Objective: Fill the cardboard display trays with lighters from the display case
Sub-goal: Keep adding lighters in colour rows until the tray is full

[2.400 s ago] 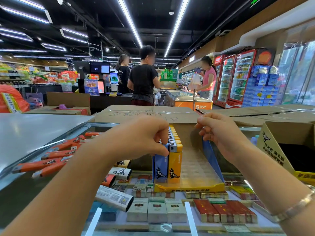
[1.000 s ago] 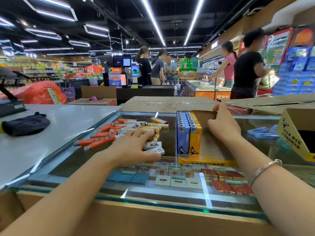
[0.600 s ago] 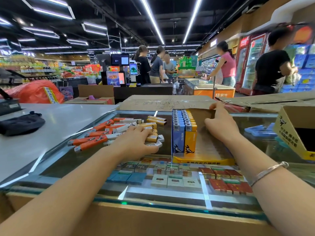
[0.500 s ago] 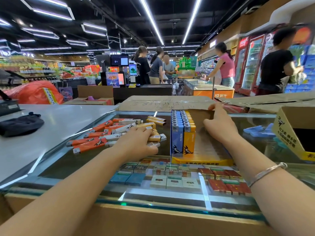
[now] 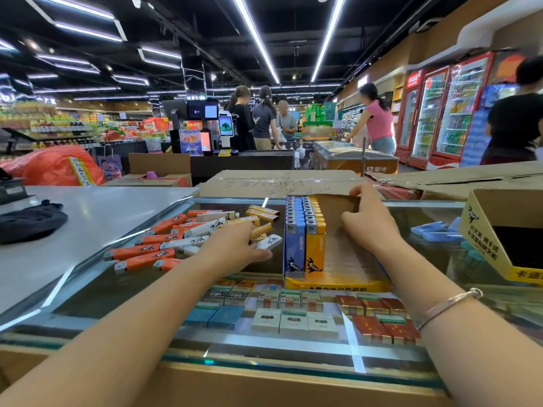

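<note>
— Left hand (image 5: 235, 248) at frame centre?
— Palm down on the loose lighters (image 5: 164, 245) strewn over the glass tabletop (image 5: 117, 292), fingers curled onto a white one; whether it grips is unclear.
— Right hand (image 5: 370, 227)?
— Fingers bent, resting inside the tray (image 5: 338, 284), index touching its back wall.
— Tray?
— Yellow-fronted cardboard, centre right; two upright rows at its left, blue and orange. Its floor is partly hidden by the wrist.

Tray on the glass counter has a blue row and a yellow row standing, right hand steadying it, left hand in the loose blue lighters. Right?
One error: in the head view the left hand is in the loose orange, white and yellow lighters, not blue. The tray, its blue row and yellow row, and the right hand steadying it are as stated.
</note>
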A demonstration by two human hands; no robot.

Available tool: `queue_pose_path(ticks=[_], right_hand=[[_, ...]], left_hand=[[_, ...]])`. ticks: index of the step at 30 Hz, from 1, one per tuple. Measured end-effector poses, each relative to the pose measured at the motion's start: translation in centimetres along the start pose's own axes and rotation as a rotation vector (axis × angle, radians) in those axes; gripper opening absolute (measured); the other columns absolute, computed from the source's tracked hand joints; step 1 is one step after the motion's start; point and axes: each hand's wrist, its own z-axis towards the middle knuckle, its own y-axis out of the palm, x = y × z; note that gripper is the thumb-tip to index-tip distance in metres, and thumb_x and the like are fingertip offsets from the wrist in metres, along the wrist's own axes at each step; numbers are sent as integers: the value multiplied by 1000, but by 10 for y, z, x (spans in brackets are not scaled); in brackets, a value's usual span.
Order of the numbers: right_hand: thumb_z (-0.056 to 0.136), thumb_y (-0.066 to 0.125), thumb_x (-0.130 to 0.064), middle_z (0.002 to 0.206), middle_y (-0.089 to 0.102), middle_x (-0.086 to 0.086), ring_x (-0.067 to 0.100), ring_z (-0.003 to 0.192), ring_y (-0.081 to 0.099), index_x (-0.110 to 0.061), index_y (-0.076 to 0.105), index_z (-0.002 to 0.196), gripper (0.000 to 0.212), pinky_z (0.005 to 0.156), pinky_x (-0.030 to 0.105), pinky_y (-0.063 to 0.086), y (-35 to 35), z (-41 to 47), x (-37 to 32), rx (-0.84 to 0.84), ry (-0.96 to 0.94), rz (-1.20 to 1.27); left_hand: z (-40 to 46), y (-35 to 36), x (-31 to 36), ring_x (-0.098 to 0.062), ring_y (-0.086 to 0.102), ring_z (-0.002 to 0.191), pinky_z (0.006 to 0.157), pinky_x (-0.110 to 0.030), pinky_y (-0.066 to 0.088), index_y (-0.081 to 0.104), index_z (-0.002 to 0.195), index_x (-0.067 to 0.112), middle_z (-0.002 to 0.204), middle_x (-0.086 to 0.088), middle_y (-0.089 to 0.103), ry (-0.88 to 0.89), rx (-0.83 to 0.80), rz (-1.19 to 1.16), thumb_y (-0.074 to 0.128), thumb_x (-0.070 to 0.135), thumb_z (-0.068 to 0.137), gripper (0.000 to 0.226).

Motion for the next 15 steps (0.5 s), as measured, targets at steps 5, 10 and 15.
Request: queue_pose_path(ticks=[5,10,15], right_hand=[[86,53,-12,104,47,0,20,90,52,-26,36,114,36,72,36,47,1,0,1,-1,-9,12],[86,53,-12,105,48,1,21,90,53,-29,33,109,35,71,35,47,0,2,3,-17,-17,29],[86,53,-13,108,51,3,22,92,54,-28,35,111,34,75,38,50,0,3,2,-26,-14,21]], left_hand=[[4,1,8,-21,63,69,67,-41,57,62,76,16,73,-5,65,-76,-2,-31,62,46,77,30],[7,-17,6,-13,58,64,53,-25,42,61,68,14,68,-1,62,-153,160,-477,63,25,79,15],[7,-21,1,-11,54,64,55,-23,38,63,73,13,69,2,61,-164,40,-526,69,36,76,24]])
